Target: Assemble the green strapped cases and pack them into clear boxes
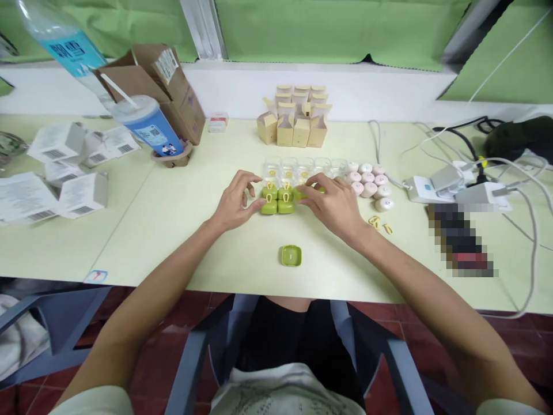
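Head view: two bare hands meet over a cluster of small green cases at the middle of the pale table.
Left hand: fingers loosely curled, tips touching the left side of the green cases; it grasps nothing.
Right hand: fingers spread, resting on the cluster's right side; whether it pinches a case I cannot tell.
Single green case: alone, nearer the table's edge.
Clear lids: in a row just beyond the cluster.
Pink round pieces: right of the right hand.
Small cartons: far centre.
Blue cup: far left.
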`<state>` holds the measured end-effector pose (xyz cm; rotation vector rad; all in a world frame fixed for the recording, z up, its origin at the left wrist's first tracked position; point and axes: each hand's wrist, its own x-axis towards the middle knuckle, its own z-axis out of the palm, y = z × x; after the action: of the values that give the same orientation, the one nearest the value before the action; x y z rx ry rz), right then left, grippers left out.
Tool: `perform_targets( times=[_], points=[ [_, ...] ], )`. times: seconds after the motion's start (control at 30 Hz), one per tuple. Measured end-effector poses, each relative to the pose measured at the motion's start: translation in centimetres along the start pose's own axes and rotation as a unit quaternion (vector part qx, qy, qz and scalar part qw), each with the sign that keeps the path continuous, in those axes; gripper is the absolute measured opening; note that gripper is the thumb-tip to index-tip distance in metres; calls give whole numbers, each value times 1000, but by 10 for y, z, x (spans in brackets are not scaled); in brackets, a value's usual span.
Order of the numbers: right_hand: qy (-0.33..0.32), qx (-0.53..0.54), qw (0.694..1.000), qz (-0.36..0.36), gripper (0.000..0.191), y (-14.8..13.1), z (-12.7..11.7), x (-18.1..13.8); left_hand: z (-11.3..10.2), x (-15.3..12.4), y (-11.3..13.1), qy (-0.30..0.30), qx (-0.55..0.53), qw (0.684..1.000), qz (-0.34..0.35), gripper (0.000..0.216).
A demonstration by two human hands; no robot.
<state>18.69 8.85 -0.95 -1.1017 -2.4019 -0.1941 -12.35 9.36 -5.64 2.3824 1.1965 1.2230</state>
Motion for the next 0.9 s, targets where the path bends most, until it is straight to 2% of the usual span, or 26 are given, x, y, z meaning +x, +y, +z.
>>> perform_targets(
  times=[0.2,0.43,0.63,0.77,0.9],
  points=[
    [-2,-74,997,-15,28,1,19,0,2,1,0,-41,-11,999,-3,57],
    [-16,-104,994,-20,23,-3,27,-3,4,3,1,-63,-27,998,11,43],
    [-18,-85,996,-1,25,-1,23,-9,3,2,3,-59,-21,998,19,38],
    [-15,-58,998,-6,34,8,22,-15,2,2,4,-65,-15,998,14,39],
    [-16,-46,999,-19,33,15,25,-16,1,3,3,-67,-8,998,6,41]
  ],
)
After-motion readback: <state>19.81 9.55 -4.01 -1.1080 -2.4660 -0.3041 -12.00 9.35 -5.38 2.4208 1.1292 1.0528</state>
